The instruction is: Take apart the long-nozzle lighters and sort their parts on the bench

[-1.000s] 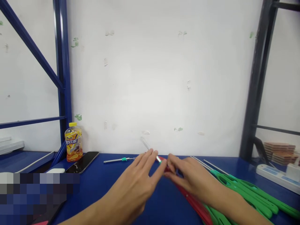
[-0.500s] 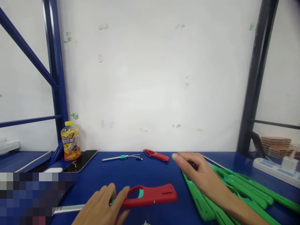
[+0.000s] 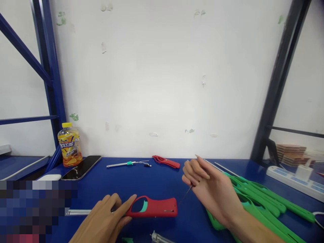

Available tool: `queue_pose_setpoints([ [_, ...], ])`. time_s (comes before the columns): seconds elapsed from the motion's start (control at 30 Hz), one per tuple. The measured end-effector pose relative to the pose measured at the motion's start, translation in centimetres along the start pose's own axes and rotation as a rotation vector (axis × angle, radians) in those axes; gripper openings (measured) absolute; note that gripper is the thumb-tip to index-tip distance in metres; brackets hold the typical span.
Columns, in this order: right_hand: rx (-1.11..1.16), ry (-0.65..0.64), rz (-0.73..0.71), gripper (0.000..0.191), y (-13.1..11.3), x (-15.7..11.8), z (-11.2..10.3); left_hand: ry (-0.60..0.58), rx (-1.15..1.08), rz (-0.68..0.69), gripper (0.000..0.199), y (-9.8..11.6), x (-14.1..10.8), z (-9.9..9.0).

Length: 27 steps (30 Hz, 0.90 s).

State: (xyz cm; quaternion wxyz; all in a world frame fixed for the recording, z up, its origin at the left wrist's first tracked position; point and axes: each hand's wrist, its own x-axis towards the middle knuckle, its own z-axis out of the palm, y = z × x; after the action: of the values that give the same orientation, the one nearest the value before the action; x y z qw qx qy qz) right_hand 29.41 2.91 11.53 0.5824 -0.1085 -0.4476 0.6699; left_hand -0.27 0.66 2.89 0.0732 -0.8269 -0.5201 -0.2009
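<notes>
A red lighter with a teal trigger and a metal tube lies on the blue table. My left hand is closed round its front part, where the tube meets the red body. Just right of its rear end, my right hand is turned partly palm up with curled fingers, closed on a thin dark metal shaft that points down toward the lighter. Its handle is hidden in the palm. Several green lighters lie under and beyond my right forearm.
Farther back lie a small red lighter shell and a metal tube with wires. A drink bottle and a phone are at left, a power strip at right. Clear plastic part at the front edge.
My right hand has rolled palm up, and the thin shaft now shows below it. The view has shifted slightly. My left hand keeps its hold on the red lighter.
</notes>
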Motion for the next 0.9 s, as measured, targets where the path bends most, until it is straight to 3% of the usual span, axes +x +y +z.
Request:
queue_pose_setpoints([
  [0.33,-0.067,-0.104,0.045,0.047,1.2,-0.1,-0.8,-0.243,0.0,-0.155,0.051,1.4,0.3,-0.7],
  [0.67,-0.157,-0.189,0.058,0.049,1.9,-0.4,-0.6,-0.211,-0.077,-0.131,0.05,0.2,0.0,1.1],
  [0.9,-0.13,-0.154,0.017,0.049,1.5,-0.4,-0.8,-0.192,-0.084,-0.139,0.05,-0.2,-0.4,1.6],
])
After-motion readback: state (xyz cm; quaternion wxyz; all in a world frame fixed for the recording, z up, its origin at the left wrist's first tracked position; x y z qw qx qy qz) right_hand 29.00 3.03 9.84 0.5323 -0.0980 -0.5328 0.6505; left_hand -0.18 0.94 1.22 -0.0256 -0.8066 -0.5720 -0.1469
